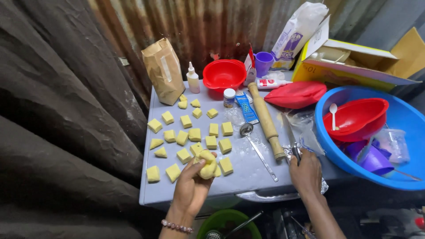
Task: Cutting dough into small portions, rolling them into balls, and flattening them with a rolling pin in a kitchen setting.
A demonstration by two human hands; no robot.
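Note:
My left hand [190, 186] is closed around a lump of yellow dough [207, 164], held just above the near part of the grey table [248, 170]. Several square-cut yellow dough pieces [195, 134] lie in rows on the table's left half. My right hand [305, 173] rests on the table's near right edge, gripping the dark handle of a knife [290, 132] whose blade points away from me. A wooden rolling pin [265, 119] and a metal spoon [256, 144] lie between the two hands.
A brown paper bag [164, 71], a small squeeze bottle [193, 79], a red bowl [224, 74] and a purple cup [264, 62] stand at the back. A blue basin [407, 119] holding a red bowl sits right. A green bucket [228, 223] is below the table.

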